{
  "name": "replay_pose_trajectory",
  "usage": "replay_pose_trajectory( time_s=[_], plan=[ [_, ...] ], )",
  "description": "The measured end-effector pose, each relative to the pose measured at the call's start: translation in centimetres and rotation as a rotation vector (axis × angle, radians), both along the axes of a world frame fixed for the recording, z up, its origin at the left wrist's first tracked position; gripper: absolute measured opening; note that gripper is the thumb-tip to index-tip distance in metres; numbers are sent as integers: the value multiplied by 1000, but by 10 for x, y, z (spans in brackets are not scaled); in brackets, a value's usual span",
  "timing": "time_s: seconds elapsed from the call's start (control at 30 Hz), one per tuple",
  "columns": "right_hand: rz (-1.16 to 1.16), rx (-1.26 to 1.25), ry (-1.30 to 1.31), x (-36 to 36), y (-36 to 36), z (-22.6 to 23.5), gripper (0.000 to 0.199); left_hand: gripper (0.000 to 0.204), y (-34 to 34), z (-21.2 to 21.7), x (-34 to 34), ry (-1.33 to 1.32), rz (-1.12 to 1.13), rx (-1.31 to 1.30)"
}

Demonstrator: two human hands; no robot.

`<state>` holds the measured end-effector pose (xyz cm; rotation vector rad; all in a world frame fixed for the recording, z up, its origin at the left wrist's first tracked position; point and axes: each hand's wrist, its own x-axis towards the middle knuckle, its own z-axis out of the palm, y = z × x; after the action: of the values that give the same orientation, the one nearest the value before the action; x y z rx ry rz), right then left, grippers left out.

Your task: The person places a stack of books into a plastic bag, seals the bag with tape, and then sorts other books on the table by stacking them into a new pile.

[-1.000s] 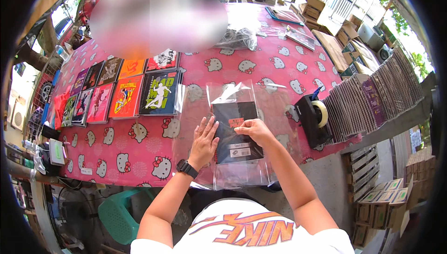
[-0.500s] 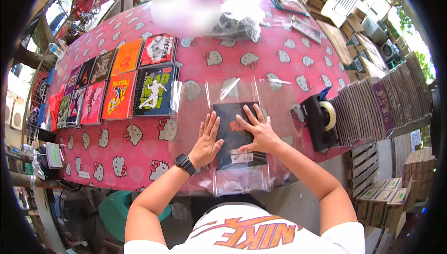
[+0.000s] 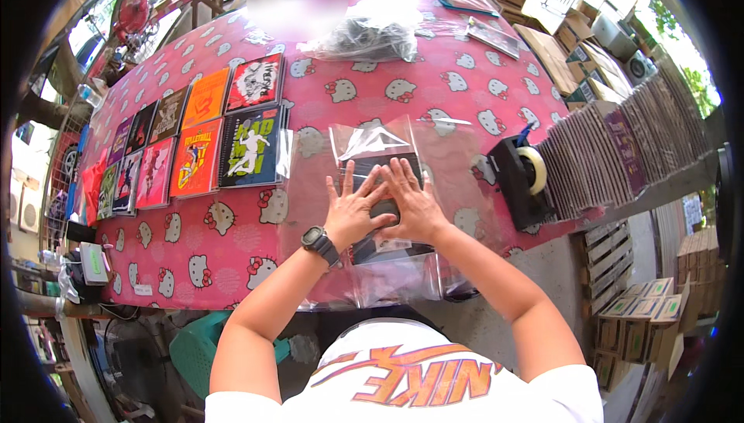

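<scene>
A black notebook (image 3: 362, 251) lies in a clear plastic sleeve (image 3: 391, 285) at the table's near edge. The sleeve's clear ends stick out beyond the notebook at top and bottom. My left hand (image 3: 355, 210), with a dark watch at the wrist, rests flat on the cover, fingers spread. Beside it my right hand (image 3: 412, 204) lies flat too, its fingers pointing away from me. The two hands almost meet over the middle of the cover and hide most of it. A pale label shows below them.
Rows of colourful spiral notebooks (image 3: 198, 155) lie to the left on the pink patterned tablecloth (image 3: 213, 256). At the right stand a black tape dispenser (image 3: 515, 183) and a long stack of notebooks (image 3: 585, 167). Crumpled clear plastic (image 3: 364, 39) sits at the far side.
My hands have slid inward toward each other over the notebook, now nearly touching and covering the cover's middle. The whole view has shifted slightly.
</scene>
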<state>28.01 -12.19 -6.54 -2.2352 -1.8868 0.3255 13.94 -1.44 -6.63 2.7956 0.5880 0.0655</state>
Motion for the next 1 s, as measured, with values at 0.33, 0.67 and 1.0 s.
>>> replay_pose_trajectory(
  time_s=[0.33,0.67,1.0],
  plan=[
    [183,373,599,-43,-150,13,8,72,-1,-8,3,-12,36,-33],
    [-1005,585,191,173,-211,-7,37,71,3,-17,6,-102,-33,7],
    [-985,639,788,152,-201,6,22,67,1,-8,5,-104,-14,24]
  ],
)
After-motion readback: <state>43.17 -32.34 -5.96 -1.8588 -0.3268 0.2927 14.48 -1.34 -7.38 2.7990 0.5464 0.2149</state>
